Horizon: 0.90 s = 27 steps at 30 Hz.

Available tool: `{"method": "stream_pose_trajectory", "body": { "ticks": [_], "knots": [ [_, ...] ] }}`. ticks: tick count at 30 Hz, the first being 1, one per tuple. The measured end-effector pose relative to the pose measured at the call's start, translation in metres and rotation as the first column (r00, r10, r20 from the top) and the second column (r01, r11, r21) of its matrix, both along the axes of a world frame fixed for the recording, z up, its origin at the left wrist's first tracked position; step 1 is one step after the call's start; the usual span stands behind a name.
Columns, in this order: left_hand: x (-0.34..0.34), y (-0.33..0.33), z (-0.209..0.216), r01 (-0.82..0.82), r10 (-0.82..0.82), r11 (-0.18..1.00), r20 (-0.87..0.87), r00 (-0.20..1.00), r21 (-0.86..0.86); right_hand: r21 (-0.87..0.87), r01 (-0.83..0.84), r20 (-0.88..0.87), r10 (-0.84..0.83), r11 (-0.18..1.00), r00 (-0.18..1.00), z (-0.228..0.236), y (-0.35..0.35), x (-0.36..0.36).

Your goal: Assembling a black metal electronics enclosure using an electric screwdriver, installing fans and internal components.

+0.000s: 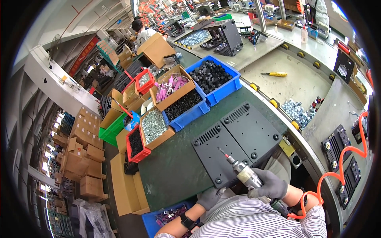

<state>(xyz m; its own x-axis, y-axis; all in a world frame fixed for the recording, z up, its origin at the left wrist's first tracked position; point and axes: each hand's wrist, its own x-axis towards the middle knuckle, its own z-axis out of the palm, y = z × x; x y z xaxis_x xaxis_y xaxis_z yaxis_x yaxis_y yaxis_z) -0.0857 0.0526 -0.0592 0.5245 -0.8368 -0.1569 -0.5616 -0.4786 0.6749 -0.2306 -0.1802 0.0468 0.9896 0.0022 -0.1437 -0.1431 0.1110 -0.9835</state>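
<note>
Right hand: the grey-gloved right hand (268,185) is closed around the silver pneumatic screwdriver (244,173), its bit tilted up-left over the near plate.
Left hand: the grey-gloved left hand (210,197) rests with fingers loosely curled at the near edge of the desk — whether it grips anything I cannot tell.
Plates: two flat black metal plates with vent slots (236,139) lie side by side, touching, on the green-topped desk (170,170).
Hose: a coiled orange air hose (337,166) runs from the screwdriver's rear up to the right.
Bins: a blue plastic bin of black round parts (212,77) stands beyond the plates — beside it a cardboard box of silver screws (154,126).
</note>
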Motion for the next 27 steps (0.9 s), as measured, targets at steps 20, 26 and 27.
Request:
{"method": "stream_pose_trajectory", "body": {
  "ticks": [20, 26, 27],
  "knots": [
    [0.054, -0.096, 0.185, -0.035, -0.18, 0.916, 0.487, 0.855, 0.399, 0.083, -0.063, -0.018, 0.065, 0.995, 0.998, 0.039, -0.034, -0.049],
    [0.052, -0.1, 0.184, -0.033, -0.2, 0.911, 0.51, 0.837, 0.412, 0.028, -0.048, -0.025, 0.049, 0.998, 0.998, 0.03, -0.03, -0.025],
    [0.053, -0.1, 0.184, -0.043, -0.202, 0.899, 0.501, 0.842, 0.435, 0.049, -0.032, -0.02, 0.033, 0.998, 0.999, 0.028, -0.03, -0.022]
  ]
}}
